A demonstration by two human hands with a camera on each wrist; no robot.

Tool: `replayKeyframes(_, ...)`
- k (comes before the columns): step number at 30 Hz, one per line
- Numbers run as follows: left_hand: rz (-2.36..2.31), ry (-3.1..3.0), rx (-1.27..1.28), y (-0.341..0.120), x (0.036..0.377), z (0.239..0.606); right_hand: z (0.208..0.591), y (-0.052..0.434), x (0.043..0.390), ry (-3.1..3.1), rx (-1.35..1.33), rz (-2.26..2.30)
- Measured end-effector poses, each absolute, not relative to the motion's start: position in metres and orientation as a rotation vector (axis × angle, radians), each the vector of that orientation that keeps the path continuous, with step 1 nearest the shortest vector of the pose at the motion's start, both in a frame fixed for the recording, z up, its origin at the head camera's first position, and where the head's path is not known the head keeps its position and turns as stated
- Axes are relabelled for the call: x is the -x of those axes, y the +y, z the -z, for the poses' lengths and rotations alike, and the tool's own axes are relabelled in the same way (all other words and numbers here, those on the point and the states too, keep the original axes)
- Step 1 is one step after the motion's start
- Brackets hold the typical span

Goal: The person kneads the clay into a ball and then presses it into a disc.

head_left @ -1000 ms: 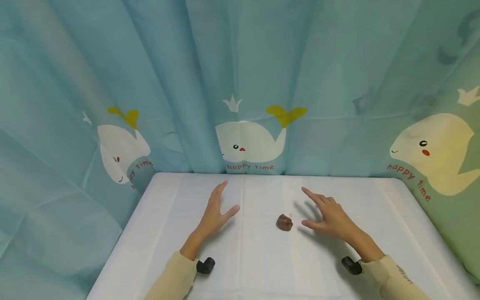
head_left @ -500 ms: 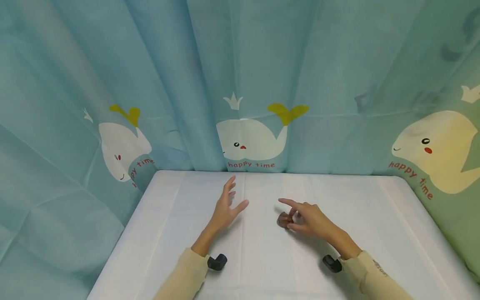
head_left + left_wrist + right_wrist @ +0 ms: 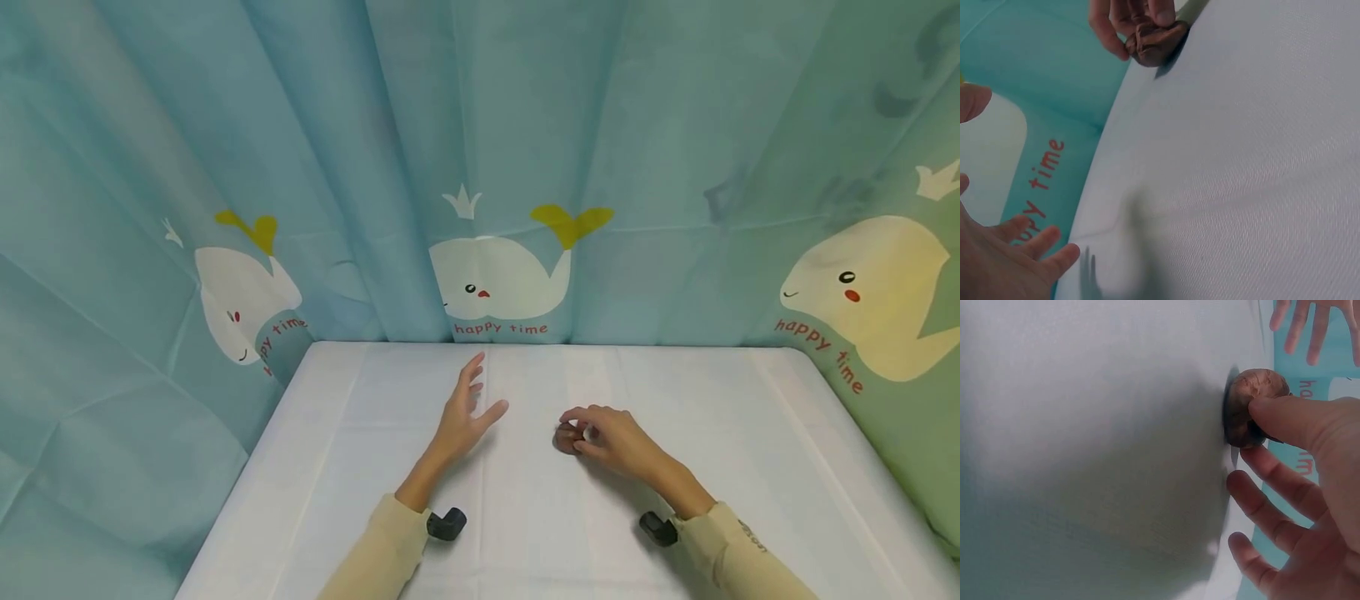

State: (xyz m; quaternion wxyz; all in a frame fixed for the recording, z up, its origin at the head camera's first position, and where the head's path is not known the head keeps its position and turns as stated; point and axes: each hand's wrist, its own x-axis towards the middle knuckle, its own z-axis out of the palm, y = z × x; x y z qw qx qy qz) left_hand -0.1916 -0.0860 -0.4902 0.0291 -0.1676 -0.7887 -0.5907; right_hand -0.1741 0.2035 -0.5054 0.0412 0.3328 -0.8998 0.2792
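- The brown lump (image 3: 567,437) sits mid-worktop (image 3: 375,467), looking light, creased, probably soft like clay.
- Right hand (image 3: 609,437) pinches its sides with curled fingertips (image 3: 1275,415): a sensible, gentle hold.
- Left hand (image 3: 461,415) hovers spread, holding nothing.

My right hand (image 3: 611,439) is sitting on the table (image 3: 750,467), its grip touching the lump (image 3: 564,439) at its left. My left hand (image 3: 461,417) is lying further left, apart, the curtain (image 3: 480,167) hanging behind.
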Motion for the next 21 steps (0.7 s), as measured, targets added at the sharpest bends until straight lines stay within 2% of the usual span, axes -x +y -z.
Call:
replayKeyframes(6, 1.940, -2.417, 0.493, -0.075, 0.203, 0.504, 0.502, 0.197, 0.178, -2.686, -0.963, -1.056)
replayKeyframes(21, 2.315, -2.322, 0.395, 0.001, 0.205, 0.488, 0.481, 0.168, 0.173, -2.475, -0.857, -1.316)
